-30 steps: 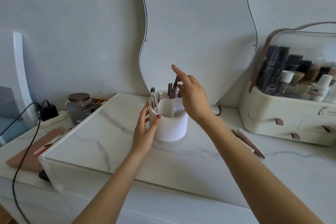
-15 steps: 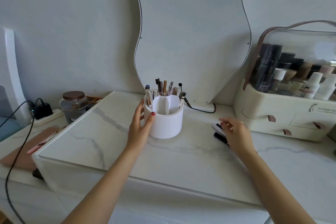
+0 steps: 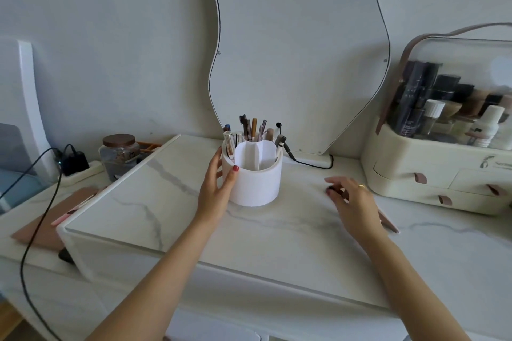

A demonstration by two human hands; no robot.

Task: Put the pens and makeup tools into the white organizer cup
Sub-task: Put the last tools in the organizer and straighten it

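The white organizer cup (image 3: 256,180) stands on the marble top in front of the mirror, with several pens and makeup tools (image 3: 253,130) upright in its back compartments. My left hand (image 3: 217,188) grips the cup's left side, thumb on the front wall. My right hand (image 3: 353,202) rests low on the table to the right of the cup, its fingers curled around a black pen (image 3: 331,190) whose end shows under the thumb. A pink makeup tool (image 3: 389,224) lies on the table and sticks out from under that hand.
A cream cosmetics case (image 3: 432,174) with drawers stands at the right. The wavy mirror (image 3: 299,50) leans on the wall, with a black cable (image 3: 310,165) at its foot. At the left are a glass jar (image 3: 119,156), a charger (image 3: 73,162) and a brown notebook (image 3: 47,227).
My right hand left the cup's top, swung down to the right and closed over the pens lying on the table. My left hand has stayed on the cup.
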